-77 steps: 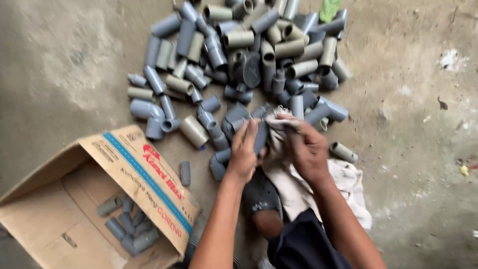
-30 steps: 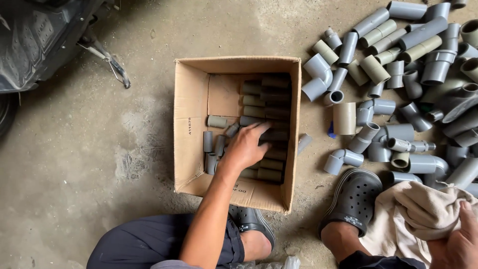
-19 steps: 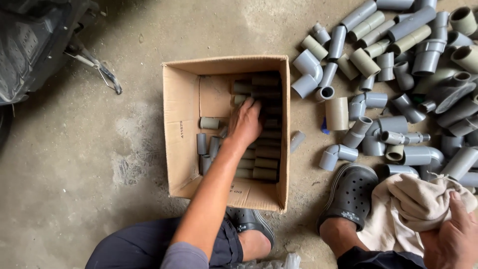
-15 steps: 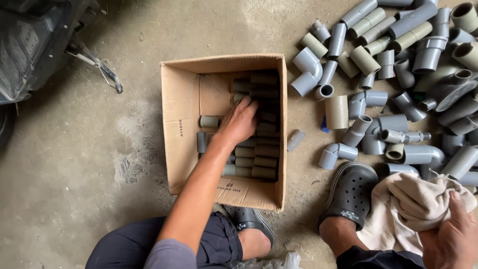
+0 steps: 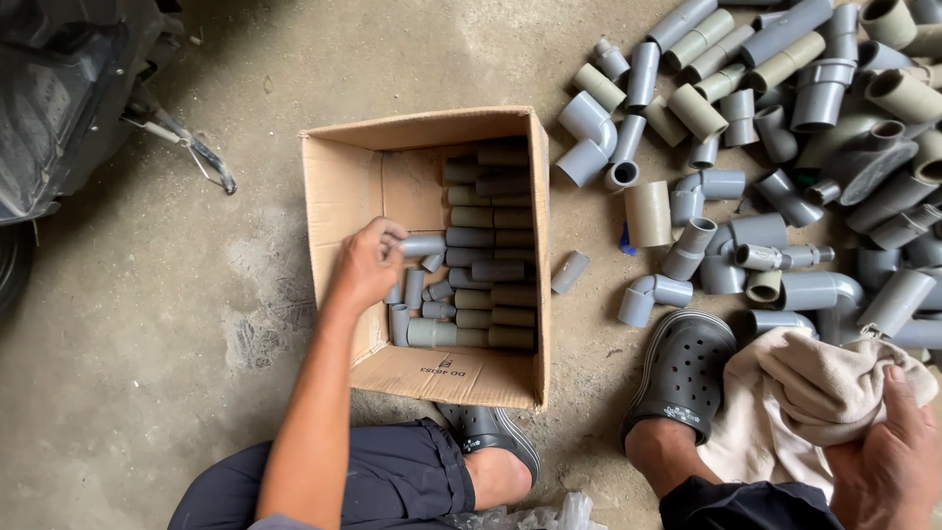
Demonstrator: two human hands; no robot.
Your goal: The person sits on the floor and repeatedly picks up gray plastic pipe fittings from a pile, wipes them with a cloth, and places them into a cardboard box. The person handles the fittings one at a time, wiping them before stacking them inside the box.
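- Concrete floor (image 5: 147, 393) carries everything; a dark vehicle part (image 5: 59, 98) fills the upper left corner.
- Heap of grey pipe fittings (image 5: 785, 147) sprawls across the upper right, elbows and straight couplings jumbled, some rolled loose toward the box.
- Cardboard box (image 5: 339, 196) stands open between the knees, its right half packed with neat rows of couplings (image 5: 491, 255), its left half holding a few loose pieces.
- Beige cloth (image 5: 824, 383) lies bunched over the right leg, beside a dark clog (image 5: 682, 368).
- Left hand (image 5: 363, 265) reaches into the box, arm stretched forward, wrist bent down, fingers (image 5: 391, 234) closed around one end of a short grey fitting (image 5: 424, 244) held just beside the stacked rows.
- Right hand (image 5: 893, 451) rests low at the right edge, fingers clenched on the cloth.
- Risk, as I judge it: setting the fitting down askew could nudge the rows out of line, since round pieces roll easily; the forearm pressing the near box wall could also tip or crush it.
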